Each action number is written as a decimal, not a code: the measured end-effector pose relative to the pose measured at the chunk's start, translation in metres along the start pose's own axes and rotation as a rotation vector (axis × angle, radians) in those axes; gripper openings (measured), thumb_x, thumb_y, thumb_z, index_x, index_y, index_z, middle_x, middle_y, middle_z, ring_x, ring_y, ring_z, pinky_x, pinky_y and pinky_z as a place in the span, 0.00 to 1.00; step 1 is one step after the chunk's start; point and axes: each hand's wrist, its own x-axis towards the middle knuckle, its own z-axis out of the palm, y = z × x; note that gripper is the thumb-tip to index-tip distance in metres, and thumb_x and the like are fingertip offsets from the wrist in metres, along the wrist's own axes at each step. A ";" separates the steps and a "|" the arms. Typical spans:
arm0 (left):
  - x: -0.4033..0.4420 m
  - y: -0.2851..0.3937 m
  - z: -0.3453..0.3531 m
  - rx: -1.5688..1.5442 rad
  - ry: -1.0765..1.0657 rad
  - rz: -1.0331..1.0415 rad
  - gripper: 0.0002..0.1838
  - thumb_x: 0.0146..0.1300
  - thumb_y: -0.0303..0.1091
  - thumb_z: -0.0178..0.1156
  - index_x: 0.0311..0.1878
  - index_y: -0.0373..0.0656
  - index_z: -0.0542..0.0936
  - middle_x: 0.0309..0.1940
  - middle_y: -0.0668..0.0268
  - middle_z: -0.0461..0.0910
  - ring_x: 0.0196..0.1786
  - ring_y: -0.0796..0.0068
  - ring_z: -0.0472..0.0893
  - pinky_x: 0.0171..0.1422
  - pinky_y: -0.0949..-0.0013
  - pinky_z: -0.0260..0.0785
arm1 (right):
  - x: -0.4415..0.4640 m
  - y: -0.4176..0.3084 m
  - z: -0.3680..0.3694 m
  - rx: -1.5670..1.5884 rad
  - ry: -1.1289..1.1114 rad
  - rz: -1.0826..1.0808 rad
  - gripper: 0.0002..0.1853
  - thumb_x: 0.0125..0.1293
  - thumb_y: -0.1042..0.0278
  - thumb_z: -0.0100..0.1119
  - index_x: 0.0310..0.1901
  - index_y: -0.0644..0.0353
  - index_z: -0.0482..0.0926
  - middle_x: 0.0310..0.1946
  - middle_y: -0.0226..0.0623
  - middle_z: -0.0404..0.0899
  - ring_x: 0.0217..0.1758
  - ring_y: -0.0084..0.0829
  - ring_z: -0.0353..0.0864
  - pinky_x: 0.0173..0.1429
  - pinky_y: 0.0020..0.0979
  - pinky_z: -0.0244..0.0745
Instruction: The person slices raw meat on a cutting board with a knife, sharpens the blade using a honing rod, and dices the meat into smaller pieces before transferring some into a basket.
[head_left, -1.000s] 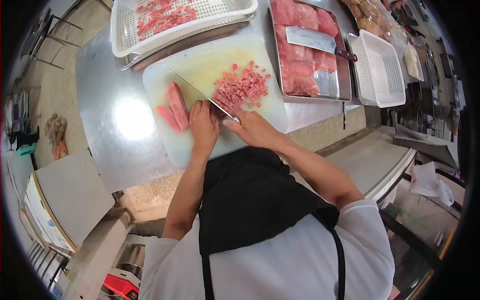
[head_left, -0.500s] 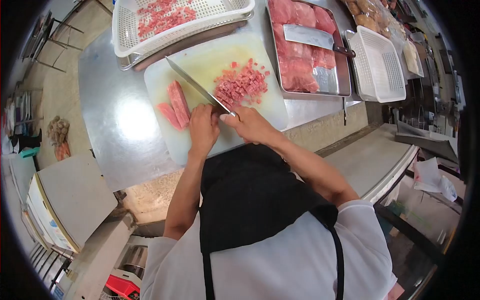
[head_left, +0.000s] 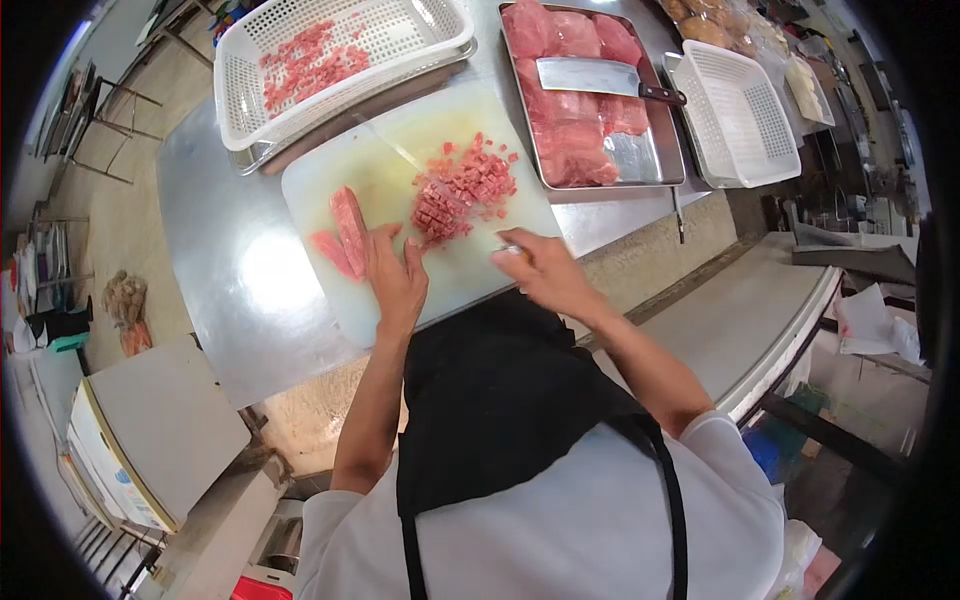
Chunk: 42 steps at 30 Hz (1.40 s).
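Observation:
On a white cutting board (head_left: 390,220) lie two strips of raw meat, a longer strip (head_left: 349,225) and a shorter strip (head_left: 332,252) beside it. My left hand (head_left: 398,285) rests at the near end of the longer strip, thumb and fingers spread apart. A heap of diced meat (head_left: 465,190) sits to the right of that hand. My right hand (head_left: 545,270) is closed round the handle of a knife (head_left: 403,154), whose blade is smeared by motion and slants across the heap toward the far side of the board.
A white perforated basket (head_left: 235,120) with diced meat stands behind the board. To the right, a metal tray (head_left: 630,160) holds large meat pieces and a cleaver (head_left: 590,75). Another white basket (head_left: 735,115) stands beyond it, near bagged brown food (head_left: 715,22).
My right hand has moved right with the knife, and its blade now crosses the diced heap. My left hand has parted from the right one, moving left toward the strips, fingers spreading.

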 end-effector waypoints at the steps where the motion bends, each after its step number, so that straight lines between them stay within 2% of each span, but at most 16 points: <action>1: 0.002 0.001 0.004 0.047 0.065 0.072 0.21 0.72 0.29 0.59 0.65 0.31 0.73 0.59 0.43 0.77 0.65 0.44 0.76 0.70 0.46 0.66 | -0.006 0.013 -0.008 -0.077 0.104 -0.103 0.27 0.75 0.50 0.62 0.59 0.70 0.80 0.30 0.54 0.84 0.30 0.51 0.86 0.42 0.46 0.79; 4: 0.023 -0.013 0.043 0.200 0.114 0.138 0.31 0.77 0.39 0.54 0.75 0.27 0.64 0.73 0.37 0.67 0.77 0.38 0.64 0.82 0.42 0.52 | -0.015 0.029 -0.027 -0.178 0.216 0.007 0.27 0.75 0.50 0.62 0.59 0.70 0.80 0.30 0.53 0.85 0.32 0.52 0.87 0.41 0.45 0.79; 7: 0.039 -0.002 0.077 0.183 0.012 0.105 0.36 0.80 0.45 0.48 0.79 0.26 0.57 0.78 0.36 0.59 0.83 0.37 0.55 0.87 0.42 0.40 | -0.013 0.033 -0.023 -0.212 0.234 0.107 0.25 0.75 0.53 0.61 0.59 0.70 0.79 0.28 0.55 0.85 0.34 0.57 0.87 0.42 0.49 0.79; 12: 0.041 0.009 0.099 -0.160 0.118 0.004 0.35 0.82 0.45 0.45 0.81 0.28 0.55 0.80 0.38 0.57 0.83 0.37 0.54 0.87 0.44 0.42 | -0.014 0.029 0.030 -0.237 0.188 -0.022 0.23 0.76 0.54 0.59 0.56 0.70 0.77 0.28 0.59 0.84 0.36 0.64 0.85 0.43 0.57 0.78; 15: 0.048 -0.007 0.095 -0.047 0.177 0.041 0.33 0.84 0.46 0.40 0.81 0.31 0.57 0.80 0.41 0.57 0.83 0.40 0.55 0.87 0.48 0.43 | -0.024 0.025 0.027 -0.161 0.127 -0.014 0.23 0.76 0.54 0.59 0.55 0.69 0.78 0.29 0.58 0.85 0.36 0.64 0.85 0.43 0.57 0.78; 16: 0.054 -0.006 0.091 0.005 0.212 0.076 0.31 0.84 0.46 0.40 0.78 0.30 0.62 0.79 0.41 0.61 0.82 0.41 0.57 0.86 0.48 0.44 | -0.027 0.024 0.017 -0.122 0.137 -0.021 0.22 0.76 0.53 0.60 0.55 0.69 0.78 0.29 0.58 0.85 0.36 0.63 0.85 0.44 0.56 0.78; 19: 0.067 -0.006 0.079 0.090 0.057 0.084 0.30 0.84 0.45 0.41 0.75 0.30 0.67 0.76 0.40 0.66 0.81 0.42 0.60 0.86 0.48 0.46 | -0.028 0.028 -0.006 -0.120 0.177 0.019 0.22 0.76 0.53 0.60 0.52 0.69 0.81 0.32 0.57 0.85 0.37 0.62 0.86 0.43 0.53 0.79; 20: 0.066 -0.003 0.077 0.101 0.042 0.147 0.27 0.84 0.42 0.42 0.73 0.29 0.71 0.73 0.39 0.70 0.80 0.44 0.63 0.85 0.49 0.48 | -0.027 0.029 -0.009 -0.140 0.191 0.044 0.22 0.76 0.52 0.60 0.52 0.68 0.82 0.33 0.57 0.85 0.38 0.62 0.86 0.43 0.52 0.79; 23: 0.056 -0.009 0.072 0.027 -0.102 0.177 0.33 0.80 0.46 0.51 0.76 0.29 0.65 0.78 0.40 0.62 0.82 0.40 0.57 0.85 0.42 0.45 | -0.016 0.037 0.000 -0.315 0.207 -0.031 0.23 0.75 0.51 0.60 0.50 0.68 0.82 0.32 0.58 0.85 0.35 0.60 0.85 0.43 0.50 0.79; 26: 0.020 0.032 0.045 0.218 -0.172 0.294 0.48 0.70 0.55 0.64 0.80 0.30 0.58 0.83 0.42 0.51 0.84 0.34 0.49 0.84 0.32 0.40 | -0.016 0.033 -0.001 0.036 0.072 -0.014 0.22 0.76 0.49 0.60 0.50 0.66 0.82 0.26 0.50 0.83 0.24 0.47 0.84 0.33 0.44 0.79; 29: -0.003 0.019 0.045 0.377 -0.395 0.514 0.57 0.63 0.62 0.66 0.82 0.34 0.53 0.85 0.43 0.43 0.85 0.32 0.40 0.82 0.27 0.37 | -0.022 0.045 -0.016 0.337 -0.002 0.328 0.21 0.78 0.48 0.58 0.49 0.62 0.81 0.22 0.37 0.78 0.17 0.30 0.77 0.24 0.33 0.73; 30: -0.001 0.014 0.051 0.354 -0.324 0.503 0.55 0.62 0.63 0.67 0.82 0.38 0.57 0.84 0.42 0.46 0.85 0.32 0.42 0.80 0.24 0.39 | -0.027 0.043 -0.024 0.432 0.027 0.338 0.22 0.81 0.46 0.53 0.50 0.60 0.81 0.21 0.30 0.73 0.16 0.21 0.72 0.19 0.26 0.66; 33: 0.019 0.006 0.064 0.542 -0.203 0.444 0.55 0.59 0.63 0.71 0.82 0.44 0.60 0.84 0.44 0.45 0.85 0.31 0.41 0.77 0.19 0.39 | -0.028 0.103 -0.044 0.685 -0.075 0.324 0.24 0.82 0.45 0.48 0.53 0.61 0.80 0.21 0.32 0.73 0.15 0.24 0.72 0.20 0.27 0.67; 34: 0.024 0.010 0.064 0.514 -0.179 0.393 0.50 0.61 0.61 0.69 0.80 0.46 0.64 0.84 0.46 0.48 0.84 0.31 0.43 0.75 0.16 0.39 | -0.029 0.113 -0.044 0.748 -0.089 0.350 0.24 0.83 0.45 0.47 0.54 0.61 0.79 0.21 0.31 0.73 0.15 0.24 0.71 0.20 0.27 0.68; 37: 0.029 0.018 0.065 0.401 -0.176 0.263 0.45 0.63 0.58 0.68 0.79 0.47 0.66 0.83 0.48 0.51 0.83 0.31 0.45 0.77 0.20 0.40 | -0.035 0.121 -0.033 0.880 -0.111 0.398 0.25 0.83 0.45 0.45 0.57 0.61 0.77 0.21 0.32 0.73 0.15 0.25 0.71 0.20 0.28 0.69; 42: 0.028 0.029 0.088 0.254 0.065 0.136 0.35 0.65 0.48 0.68 0.74 0.47 0.73 0.79 0.52 0.61 0.82 0.37 0.53 0.82 0.31 0.42 | -0.029 0.083 0.055 0.943 -0.152 0.382 0.25 0.84 0.45 0.44 0.57 0.64 0.76 0.22 0.33 0.73 0.16 0.26 0.73 0.20 0.29 0.70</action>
